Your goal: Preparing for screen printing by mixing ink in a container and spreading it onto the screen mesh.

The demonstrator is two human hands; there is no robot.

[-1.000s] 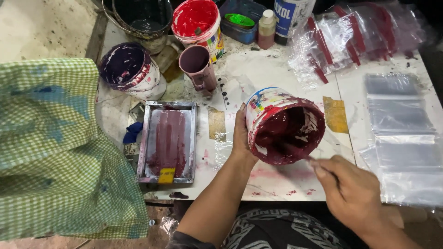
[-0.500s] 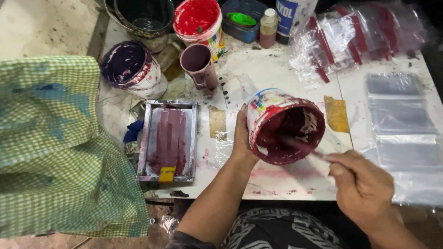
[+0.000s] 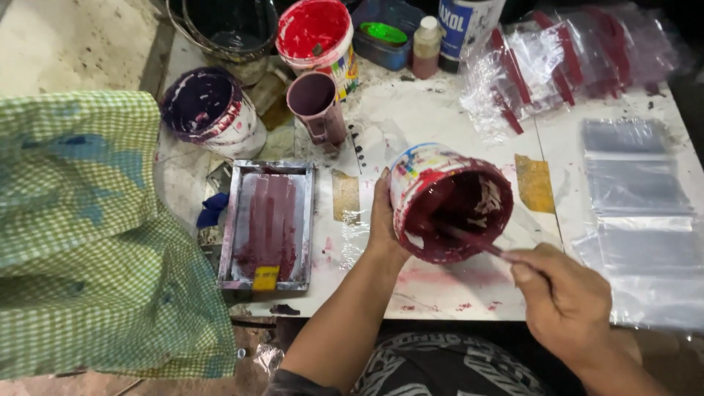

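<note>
The left hand (image 3: pixel 383 220) wraps its grip around the side of the maroon paint tub (image 3: pixel 449 202), tilting its mouth toward the person so the inside is reachable. The right hand (image 3: pixel 565 297) pinches a thin stick (image 3: pixel 469 238) reaching inside. Left of the tub, a metal tray (image 3: pixel 268 224) lies flat on the bench (image 3: pixel 433 286).

A paint-stained white table (image 3: pixel 411 125) carries a metal tray (image 3: pixel 267 224) at left, a purple-stained tub (image 3: pixel 209 111) and red paint tub (image 3: pixel 318 33) far, a maroon cup (image 3: pixel 317 104) between, and clear plastic bags (image 3: pixel 638 213) at right.
</note>
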